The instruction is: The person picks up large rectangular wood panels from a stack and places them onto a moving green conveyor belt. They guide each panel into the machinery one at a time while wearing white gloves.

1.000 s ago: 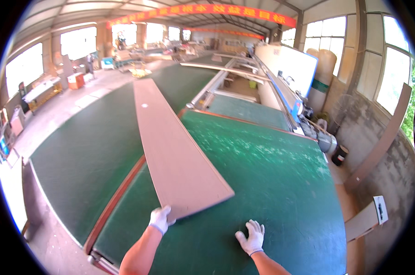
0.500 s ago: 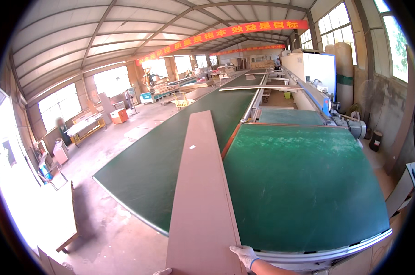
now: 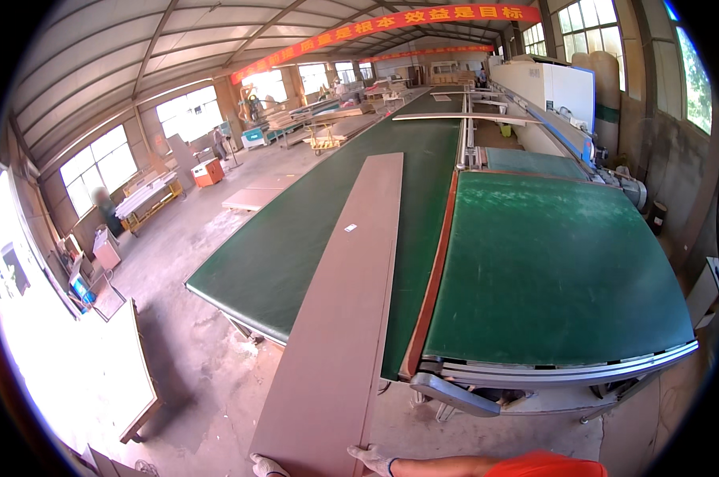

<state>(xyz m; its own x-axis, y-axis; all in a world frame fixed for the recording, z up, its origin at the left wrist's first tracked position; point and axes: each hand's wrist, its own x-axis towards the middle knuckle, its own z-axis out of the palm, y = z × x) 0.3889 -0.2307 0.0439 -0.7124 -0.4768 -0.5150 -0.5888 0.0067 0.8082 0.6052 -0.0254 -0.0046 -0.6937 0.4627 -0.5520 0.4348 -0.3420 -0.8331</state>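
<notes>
Where the brown panel (image 3: 347, 294) overhangs the green belt (image 3: 280, 262), lower centre, its opposite edges are clasped by the left hand (image 3: 269, 466) and right hand (image 3: 371, 459); the far portion, mid-frame, is not yet drawn clear.

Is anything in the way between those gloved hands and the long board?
Nothing I can see: the left hand and right hand are right on the long board, at opposite side edges.
</notes>
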